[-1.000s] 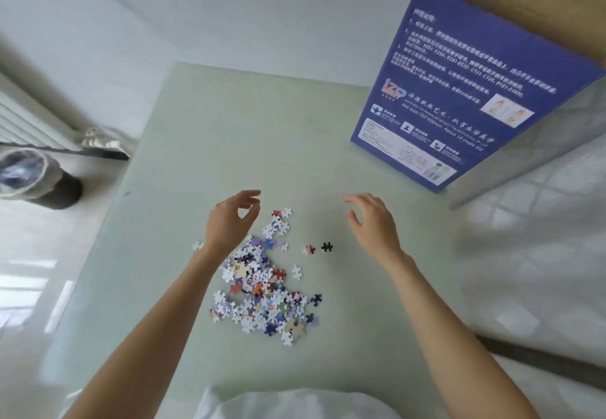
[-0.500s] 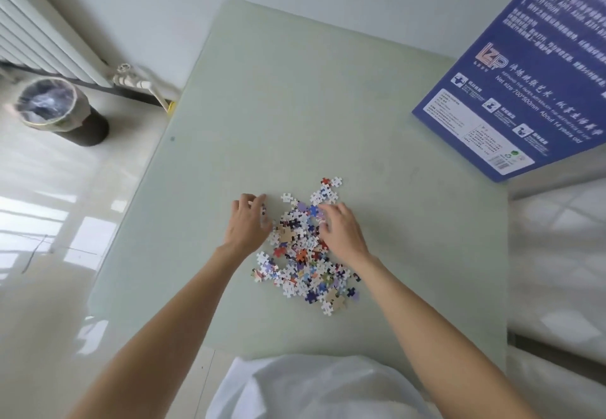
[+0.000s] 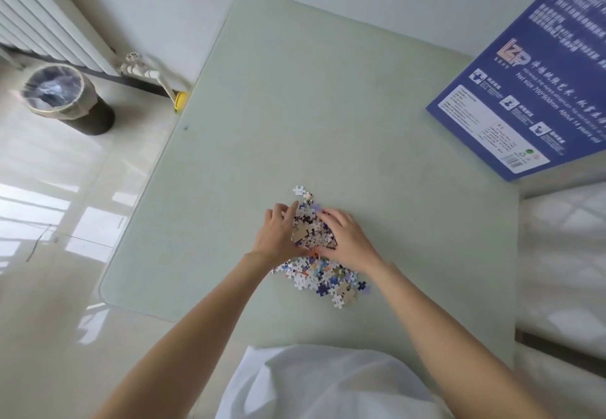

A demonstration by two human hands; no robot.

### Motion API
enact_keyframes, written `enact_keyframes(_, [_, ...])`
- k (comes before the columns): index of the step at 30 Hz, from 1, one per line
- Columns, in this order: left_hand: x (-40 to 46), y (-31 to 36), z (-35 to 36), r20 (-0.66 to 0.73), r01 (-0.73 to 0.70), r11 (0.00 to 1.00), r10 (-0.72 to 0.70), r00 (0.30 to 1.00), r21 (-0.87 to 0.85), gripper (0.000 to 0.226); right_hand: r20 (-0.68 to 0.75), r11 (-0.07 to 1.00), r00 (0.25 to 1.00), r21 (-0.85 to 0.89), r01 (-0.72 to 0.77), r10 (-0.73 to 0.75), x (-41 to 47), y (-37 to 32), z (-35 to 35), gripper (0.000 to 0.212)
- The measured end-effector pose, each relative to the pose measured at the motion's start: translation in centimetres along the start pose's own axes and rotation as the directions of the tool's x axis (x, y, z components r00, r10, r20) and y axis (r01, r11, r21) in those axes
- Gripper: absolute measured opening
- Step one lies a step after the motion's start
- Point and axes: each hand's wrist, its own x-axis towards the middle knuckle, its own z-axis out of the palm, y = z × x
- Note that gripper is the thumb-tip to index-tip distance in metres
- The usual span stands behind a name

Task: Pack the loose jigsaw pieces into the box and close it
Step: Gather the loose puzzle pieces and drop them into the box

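Change: both hands had drawn closer together since half a second before, heaping the pieces between them.
Left hand: fingers curved against the heap's left side, cupping it.
Right hand: fingers curved over the heap's right side.
Jigsaw pieces: bunched between the fingers, more spread beneath the wrists on the table.
Box: blue, well beyond the right fingertips.

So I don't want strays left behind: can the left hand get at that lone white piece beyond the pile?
Probably yes: the white piece lies on bare table just past the left hand, though that hand is cupping the pile.
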Motion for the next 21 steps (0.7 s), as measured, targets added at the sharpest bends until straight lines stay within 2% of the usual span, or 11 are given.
enact_keyframes(2, [0.1,0.6,0.3,0.021,-0.023,0.999,0.022,1.000,0.041,0.104,-0.020,0.998,0.999,-0.058,-0.036,0.035,-1.0,-0.1,0.7,0.098])
enact_keyframes(5, [0.2,1.0,0.7,0.024,-0.059,0.997,0.058,0.998,0.047,0.091,-0.090,0.987,0.986,-0.066,-0.148,0.142,-1.1,-0.3,1.1,0.105])
enact_keyframes(9, [0.3,0.7,0.9,0.029,-0.100,0.995,0.099,0.995,0.020,0.077,-0.089,0.977,0.974,-0.016,-0.213,0.211,-0.5,-1.1,1.0,0.099])
enact_keyframes(15, [0.3,0.7,0.4,-0.003,-0.139,0.990,0.139,0.990,0.012,0.056,-0.085,0.978,0.974,0.016,-0.209,0.210,-0.3,-1.5,0.5,0.072])
enact_keyframes(21, [0.5,0.7,0.0,-0.058,-0.120,0.993,0.119,0.991,-0.015,0.038,-0.116,0.977,0.970,0.019,-0.212,0.213,0.1,-1.7,0.2,0.063])
